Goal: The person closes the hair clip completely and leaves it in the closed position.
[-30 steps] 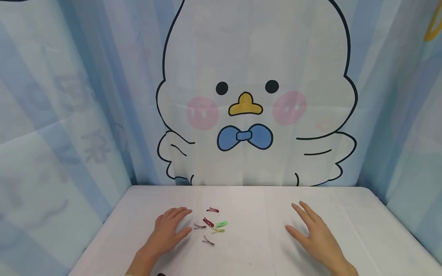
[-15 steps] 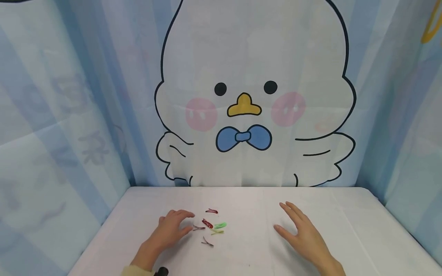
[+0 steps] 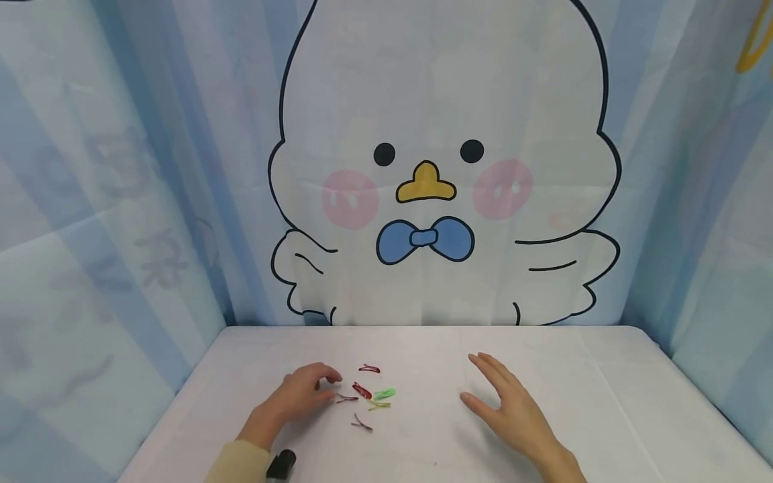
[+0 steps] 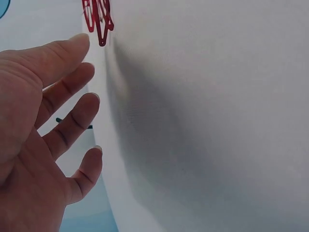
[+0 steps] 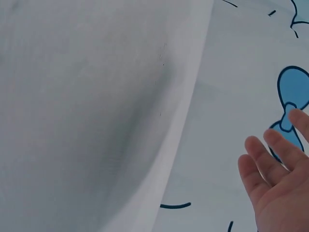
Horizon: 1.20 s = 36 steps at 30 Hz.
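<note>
Several small snap hair clips lie on the white table, left of its middle. A red hair clip (image 3: 370, 368) is farthest back, with a darker red hair clip (image 3: 362, 390) in front of it. Close by are a green hair clip (image 3: 384, 394), a yellow-green hair clip (image 3: 380, 405) and a brownish hair clip (image 3: 347, 398). Another brownish hair clip (image 3: 362, 422) lies nearest me. My left hand (image 3: 304, 390) hovers just left of the group, fingers loosely bent, holding nothing; red clips (image 4: 101, 24) show beyond its thumb in the left wrist view. My right hand (image 3: 513, 409) is raised, fingers spread, holding nothing.
The white table (image 3: 423, 449) ends at a cloth backdrop (image 3: 447, 288) printed with a white cartoon bird. Striped blue curtains (image 3: 90, 268) hang at both sides. A black device (image 3: 281, 464) shows by the left sleeve (image 3: 241, 463).
My right hand has moved left, toward the middle of the table. My left hand has edged right toward the hair clips, its fingers bending more. The clips have stayed in place.
</note>
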{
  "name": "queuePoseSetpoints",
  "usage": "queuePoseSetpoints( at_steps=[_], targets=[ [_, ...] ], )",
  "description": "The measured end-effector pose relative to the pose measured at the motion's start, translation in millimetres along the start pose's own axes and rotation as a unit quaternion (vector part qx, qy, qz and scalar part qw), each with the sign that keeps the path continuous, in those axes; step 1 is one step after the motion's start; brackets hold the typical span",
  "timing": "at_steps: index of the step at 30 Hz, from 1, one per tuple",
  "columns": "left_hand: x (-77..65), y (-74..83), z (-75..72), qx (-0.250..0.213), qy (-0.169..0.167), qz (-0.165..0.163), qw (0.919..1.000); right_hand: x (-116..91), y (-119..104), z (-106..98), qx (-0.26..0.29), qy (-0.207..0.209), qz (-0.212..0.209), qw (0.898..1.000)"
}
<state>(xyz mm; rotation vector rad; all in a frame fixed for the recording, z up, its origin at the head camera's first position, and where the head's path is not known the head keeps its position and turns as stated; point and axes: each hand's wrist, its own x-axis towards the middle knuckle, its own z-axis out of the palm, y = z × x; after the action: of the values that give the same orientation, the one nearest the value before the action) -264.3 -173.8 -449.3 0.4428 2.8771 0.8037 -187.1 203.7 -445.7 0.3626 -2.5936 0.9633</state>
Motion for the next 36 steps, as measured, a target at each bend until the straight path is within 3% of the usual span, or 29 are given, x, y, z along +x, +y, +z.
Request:
queuePoseSetpoints(
  at_steps=[12, 20, 27, 36],
  targets=[
    [3.2, -3.3, 1.3, -0.013, -0.007, 0.001, 0.9999, 4.2, -8.7, 11.6, 0.039, -0.002, -0.018, 0.999],
    [8.5, -8.0, 7.3, -0.015, -0.008, 0.056, 0.9983, 5.4, -12.7, 12.8, 0.045, -0.006, -0.015, 0.999],
    [5.3, -5.4, 5.4, -0.026, -0.02, 0.042, 0.9986, 6.7, -15.7, 14.2, 0.06, -0.007, -0.027, 0.998],
    [-0.6, 5.0, 2.1, -0.071, -0.005, 0.049, 0.9962, 10.7, -20.1, 17.2, 0.071, 0.031, -0.069, 0.995]
  ],
)
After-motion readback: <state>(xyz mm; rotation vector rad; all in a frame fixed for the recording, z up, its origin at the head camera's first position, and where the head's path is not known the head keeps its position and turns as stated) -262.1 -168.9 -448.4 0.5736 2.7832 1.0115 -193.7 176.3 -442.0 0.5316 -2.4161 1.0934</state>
